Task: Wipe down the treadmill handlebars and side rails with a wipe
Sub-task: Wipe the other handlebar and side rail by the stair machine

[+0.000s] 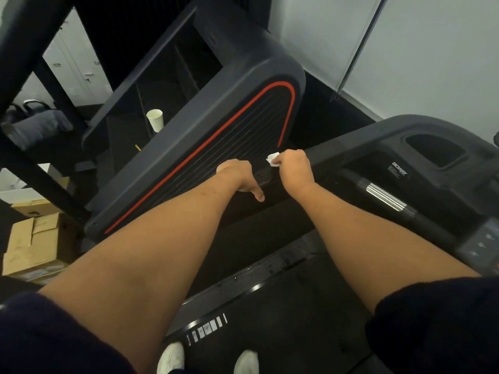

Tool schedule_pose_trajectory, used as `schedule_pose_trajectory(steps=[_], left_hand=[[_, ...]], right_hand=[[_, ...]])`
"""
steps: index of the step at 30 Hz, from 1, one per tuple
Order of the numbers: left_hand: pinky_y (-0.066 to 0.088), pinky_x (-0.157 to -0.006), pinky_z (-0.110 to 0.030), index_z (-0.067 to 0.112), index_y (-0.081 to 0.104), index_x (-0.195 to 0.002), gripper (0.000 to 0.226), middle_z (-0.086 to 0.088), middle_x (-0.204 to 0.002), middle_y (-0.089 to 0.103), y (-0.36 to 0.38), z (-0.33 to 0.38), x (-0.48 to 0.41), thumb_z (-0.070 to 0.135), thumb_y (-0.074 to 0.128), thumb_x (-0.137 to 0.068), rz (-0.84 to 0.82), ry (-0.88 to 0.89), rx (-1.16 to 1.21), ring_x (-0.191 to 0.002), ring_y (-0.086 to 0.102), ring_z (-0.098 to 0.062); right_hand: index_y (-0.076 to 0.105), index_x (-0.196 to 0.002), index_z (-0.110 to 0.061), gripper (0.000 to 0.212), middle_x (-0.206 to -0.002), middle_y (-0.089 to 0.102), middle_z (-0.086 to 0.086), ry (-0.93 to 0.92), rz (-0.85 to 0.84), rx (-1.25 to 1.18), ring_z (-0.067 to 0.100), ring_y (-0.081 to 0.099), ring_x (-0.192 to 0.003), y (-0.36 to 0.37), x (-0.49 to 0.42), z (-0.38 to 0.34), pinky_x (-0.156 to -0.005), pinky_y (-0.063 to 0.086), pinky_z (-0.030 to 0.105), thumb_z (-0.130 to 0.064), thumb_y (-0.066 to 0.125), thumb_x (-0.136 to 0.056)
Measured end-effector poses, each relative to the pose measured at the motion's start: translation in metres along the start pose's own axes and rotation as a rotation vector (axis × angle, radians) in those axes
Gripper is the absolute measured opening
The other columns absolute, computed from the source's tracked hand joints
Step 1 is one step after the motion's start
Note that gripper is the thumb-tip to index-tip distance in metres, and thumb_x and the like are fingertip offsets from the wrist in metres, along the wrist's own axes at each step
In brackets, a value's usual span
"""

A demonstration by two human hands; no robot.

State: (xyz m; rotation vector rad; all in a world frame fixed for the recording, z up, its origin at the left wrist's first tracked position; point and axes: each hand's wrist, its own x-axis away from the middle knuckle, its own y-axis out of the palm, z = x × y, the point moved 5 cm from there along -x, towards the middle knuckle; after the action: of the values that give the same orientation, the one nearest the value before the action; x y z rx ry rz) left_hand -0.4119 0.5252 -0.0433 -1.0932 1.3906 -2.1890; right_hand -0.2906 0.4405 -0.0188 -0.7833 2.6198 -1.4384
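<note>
Both hands are seen on the treadmill's dark handlebar [321, 155]. The right hand [294, 168] is closed on a small white wipe [272, 159], pressed to the bar near its left end, apparently mid-wipe. The left hand [237, 176] is curled over the bar just beside it, thumb hanging loose, judged to be steadying the reach. 1 side rail [243, 282] is seen below.

The dark floor [332, 114] carried two treadmills. On it stood cardboard boxes [32, 244] at the left. A white paper cup [155, 120] stood upright, though whether on the floor could not be told.
</note>
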Motion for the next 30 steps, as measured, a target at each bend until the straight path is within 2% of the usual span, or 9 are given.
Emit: schedule_pose_trajectory(steps=[5,10,14,17,20,23,25,28,30], left_hand=[[0.056,-0.079,-0.034,0.016,0.064,-0.115,0.072,-0.001,-0.092,0.063,-0.004,0.002,0.000,0.065,0.083,-0.065,-0.017,0.003,-0.051,-0.085,0.063,-0.019],[0.056,-0.080,-0.032,0.018,0.062,-0.101,0.060,0.001,-0.088,0.063,-0.003,-0.002,0.000,0.064,0.083,-0.068,0.004,0.022,-0.052,-0.081,0.061,-0.017],[0.056,-0.083,-0.034,0.018,0.058,-0.095,0.058,0.001,-0.088,0.061,-0.005,-0.002,-0.001,0.066,0.080,-0.070,-0.024,0.076,-0.107,-0.086,0.062,-0.019],[0.055,-0.080,-0.035,0.018,0.061,-0.102,0.061,0.000,-0.091,0.062,-0.008,-0.004,-0.001,0.068,0.077,-0.071,-0.056,0.136,-0.159,-0.088,0.063,-0.020],[0.057,-0.082,-0.037,0.018,0.060,-0.107,0.065,0.000,-0.093,0.063,-0.008,-0.011,0.000,0.071,0.075,-0.072,-0.079,0.212,-0.172,-0.090,0.064,-0.021],[0.057,-0.082,-0.037,0.019,0.061,-0.109,0.063,0.001,-0.096,0.064,-0.007,-0.022,0.000,0.069,0.075,-0.074,-0.075,0.267,-0.113,-0.090,0.064,-0.020],[0.057,-0.082,-0.038,0.020,0.061,-0.108,0.062,0.001,-0.096,0.065,-0.005,-0.030,0.001,0.068,0.076,-0.072,-0.073,0.297,-0.073,-0.089,0.064,-0.019],[0.059,-0.081,-0.039,0.022,0.063,-0.101,0.060,0.002,-0.093,0.068,-0.001,-0.038,0.002,0.069,0.078,-0.067,-0.056,0.324,-0.019,-0.085,0.065,-0.019],[0.059,-0.079,-0.038,0.021,0.062,-0.099,0.058,0.001,-0.091,0.066,0.000,-0.040,0.003,0.067,0.078,-0.069,-0.056,0.329,-0.004,-0.083,0.065,-0.018]], right_hand=[[0.048,-0.133,-0.009,0.053,-0.125,0.048,0.009,-0.003,-0.113,0.139,0.027,0.056,-0.107,0.027,0.017,0.001,-0.080,0.048,0.036,-0.026,0.070,-0.088],[0.050,-0.135,-0.004,0.052,-0.133,0.043,0.012,0.049,-0.051,0.097,0.031,0.052,-0.118,0.012,0.009,-0.007,-0.100,0.046,0.041,-0.028,0.066,-0.091],[0.060,-0.124,-0.009,0.035,-0.118,0.056,0.009,-0.031,0.008,0.024,0.025,0.057,-0.101,0.016,0.025,-0.010,-0.073,0.041,0.026,-0.017,0.062,-0.090],[0.071,-0.105,-0.013,0.027,-0.110,0.064,0.009,-0.153,-0.035,0.043,0.024,0.057,-0.105,0.021,0.044,-0.008,-0.072,0.036,0.018,-0.009,0.050,-0.089],[0.071,-0.113,-0.011,0.027,-0.116,0.063,0.010,-0.076,-0.038,-0.020,0.025,0.059,-0.101,0.017,0.039,-0.015,-0.077,0.042,0.025,-0.010,0.057,-0.090],[0.061,-0.125,-0.006,0.037,-0.125,0.055,0.011,0.197,0.005,-0.020,0.027,0.060,-0.100,0.018,0.030,-0.015,-0.080,0.047,0.030,-0.020,0.065,-0.091],[0.060,-0.124,-0.005,0.035,-0.120,0.051,0.012,0.199,0.046,0.049,0.028,0.058,-0.097,0.026,0.042,-0.018,-0.082,0.046,0.031,-0.018,0.063,-0.092],[0.066,-0.119,-0.011,0.028,-0.114,0.046,0.009,0.007,0.109,0.143,0.022,0.050,-0.082,0.041,0.077,-0.028,-0.081,0.045,0.026,-0.015,0.062,-0.091],[0.062,-0.123,-0.009,0.034,-0.112,0.050,0.011,0.092,0.087,0.085,0.025,0.056,-0.087,0.037,0.070,-0.029,-0.082,0.047,0.030,-0.017,0.065,-0.090]])
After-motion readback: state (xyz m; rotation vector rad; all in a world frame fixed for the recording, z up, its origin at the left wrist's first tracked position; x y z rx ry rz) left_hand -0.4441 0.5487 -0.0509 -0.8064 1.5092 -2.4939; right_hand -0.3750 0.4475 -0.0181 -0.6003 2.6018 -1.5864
